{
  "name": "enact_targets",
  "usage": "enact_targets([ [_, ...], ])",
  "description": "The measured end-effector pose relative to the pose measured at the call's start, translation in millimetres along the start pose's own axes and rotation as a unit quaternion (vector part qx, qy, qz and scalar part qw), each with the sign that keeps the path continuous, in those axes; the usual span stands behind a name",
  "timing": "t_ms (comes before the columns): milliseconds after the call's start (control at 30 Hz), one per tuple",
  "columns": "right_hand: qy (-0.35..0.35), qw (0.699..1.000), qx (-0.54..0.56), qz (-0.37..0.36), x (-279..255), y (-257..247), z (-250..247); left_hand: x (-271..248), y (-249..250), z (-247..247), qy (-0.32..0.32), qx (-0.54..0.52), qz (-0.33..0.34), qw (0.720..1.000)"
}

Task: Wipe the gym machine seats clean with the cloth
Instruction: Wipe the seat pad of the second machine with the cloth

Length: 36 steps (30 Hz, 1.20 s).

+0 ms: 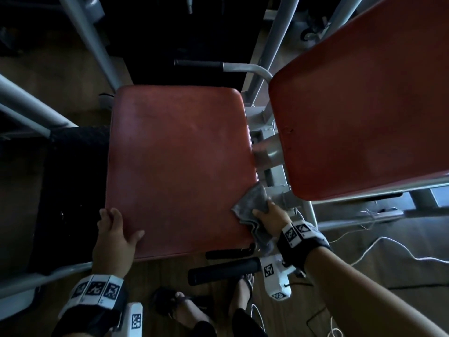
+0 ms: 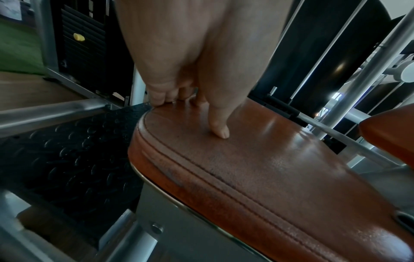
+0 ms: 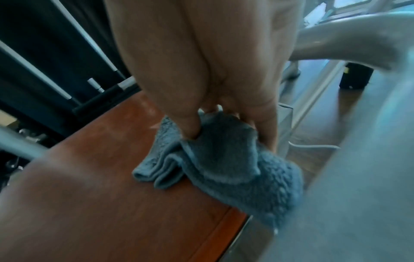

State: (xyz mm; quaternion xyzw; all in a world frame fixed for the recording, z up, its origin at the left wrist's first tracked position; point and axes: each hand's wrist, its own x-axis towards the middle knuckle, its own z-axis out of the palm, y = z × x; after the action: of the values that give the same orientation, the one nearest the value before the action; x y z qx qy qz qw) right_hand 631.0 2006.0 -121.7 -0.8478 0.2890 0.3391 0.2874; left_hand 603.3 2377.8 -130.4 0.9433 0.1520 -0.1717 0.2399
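Head view: a flat, square red vinyl-padded gym machine seat (image 1: 179,166) lies below the person, with a tilted red vinyl backrest pad (image 1: 364,105) to its right on a grey metal tube frame (image 1: 272,147). The left hand (image 1: 116,237) rests on the near left corner of the seat, thumb laid flat on the top surface and fingers wrapped over the left edge; its grip is clenched around the seat's rim. In the left wrist view the thumb (image 2: 220,127) lies straight along the stitched vinyl while the fingertips (image 2: 156,101) hook the edge. The right arm reaches in from the lower right, wrist bent downward. The right hand (image 1: 269,215) presses a crumpled grey-blue terry cloth (image 1: 252,205) onto the near right edge of the seat; its grip is closed on the cloth, thumb and fingers bunching the folds, as the right wrist view shows (image 3: 224,156). Part of the cloth hangs over the seat's edge. A black foam-covered handle (image 1: 223,272) projects below the seat's near edge, above a wooden floor (image 1: 255,312). White cables (image 1: 379,244) trail on the floor at right.
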Motion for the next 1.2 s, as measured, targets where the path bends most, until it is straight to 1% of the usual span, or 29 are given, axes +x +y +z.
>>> enact_targets([
  [67,-0.008,0.999,0.032,0.027,-4,6,5,-1,0,0,-0.001,-0.002,-0.001,1.000],
  [100,0.001,0.999,0.044,0.032,-7,4,5,-1,0,0,-0.001,-0.002,-0.002,1.000],
  [167,0.031,0.997,0.069,0.005,-10,-3,5,-1,0,1,-0.002,-0.002,-0.004,1.000],
  [233,0.033,0.997,0.056,-0.030,-14,-16,8,-1,-1,1,0.001,-0.006,-0.005,1.000],
  [333,0.051,0.998,0.025,-0.016,-5,-33,9,-1,0,2,0.004,-0.011,-0.010,1.000],
  [433,0.097,0.994,0.042,-0.021,19,-50,1,-1,0,2,0.008,-0.017,-0.015,1.000],
  [533,0.079,0.996,0.020,-0.035,37,-67,-17,-1,0,3,0.008,-0.025,-0.018,0.999],
  [567,0.072,0.996,0.027,-0.035,40,-69,-21,-2,0,2,0.009,-0.026,-0.019,0.999],
  [633,0.067,0.996,0.039,-0.030,38,-67,-25,-2,1,2,0.010,-0.025,-0.023,0.999],
  [700,0.068,0.996,0.015,-0.048,33,-59,-20,-3,2,2,0.010,-0.023,-0.025,0.999],
  [767,0.064,0.995,0.014,-0.070,29,-47,-9,-4,3,2,0.010,-0.020,-0.026,0.999],
  [867,0.083,0.993,0.005,-0.085,28,-43,-4,-4,4,2,0.004,-0.024,-0.034,0.999],
  [933,0.084,0.992,0.011,-0.089,36,-53,-10,-4,4,2,0.002,-0.026,-0.041,0.999],
  [1000,0.065,0.991,0.066,-0.097,53,-68,-20,-4,3,3,0.005,-0.026,-0.042,0.999],
  [1067,0.076,0.987,0.089,-0.113,73,-92,-32,-2,-1,7,0.018,-0.023,-0.028,0.999],
  [1133,0.102,0.987,0.051,-0.110,94,-119,-47,-1,-4,10,0.024,-0.024,-0.023,0.999],
  [1200,0.118,0.986,-0.026,-0.115,114,-143,-63,0,-5,13,0.025,-0.017,-0.021,0.999],
])
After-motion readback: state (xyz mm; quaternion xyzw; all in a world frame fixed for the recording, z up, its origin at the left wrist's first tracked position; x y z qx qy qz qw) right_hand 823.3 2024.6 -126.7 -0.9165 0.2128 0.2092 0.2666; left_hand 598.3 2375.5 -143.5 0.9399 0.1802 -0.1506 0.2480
